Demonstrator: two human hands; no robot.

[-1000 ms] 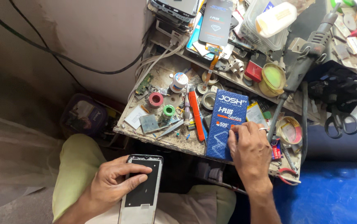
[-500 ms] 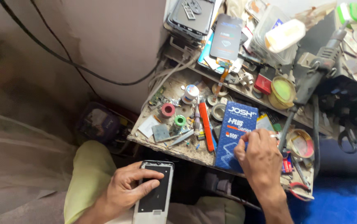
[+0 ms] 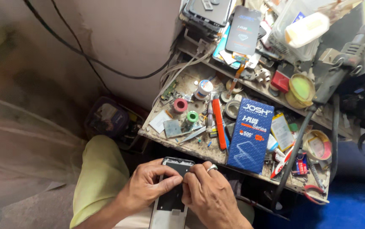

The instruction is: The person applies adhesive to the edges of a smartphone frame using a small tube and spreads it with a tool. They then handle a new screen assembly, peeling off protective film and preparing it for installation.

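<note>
- I am seeing one flat, dark phone frame with a pale lower back (image 3: 172, 199) lying over the lap, just below the near edge of the cluttered, dusty wooden table (image 3: 199, 149).
- My left hand (image 3: 148, 186) is gripping the frame's left edge, thumb pressing across its dark face, fingers curled underneath.
- My right hand (image 3: 208, 191) is sitting against the frame's right edge, fingertips bunched together at the upper right side; I cannot tell whether they are pinching anything small. One silver ring is showing on it.
- One blue rectangular cardboard box (image 3: 250, 135) is lying flat on the table, just above the right hand and apart from it.
- One long orange tool handle (image 3: 219, 123) is lying beside the box's left side.
- Two small tape rolls are sitting left of it: one pink (image 3: 180, 104), one green (image 3: 192, 116).
- One yellow-green round tin (image 3: 301, 88) is resting on the upper shelf.
- One black cable (image 3: 85, 55) is hanging across the wall.
</note>
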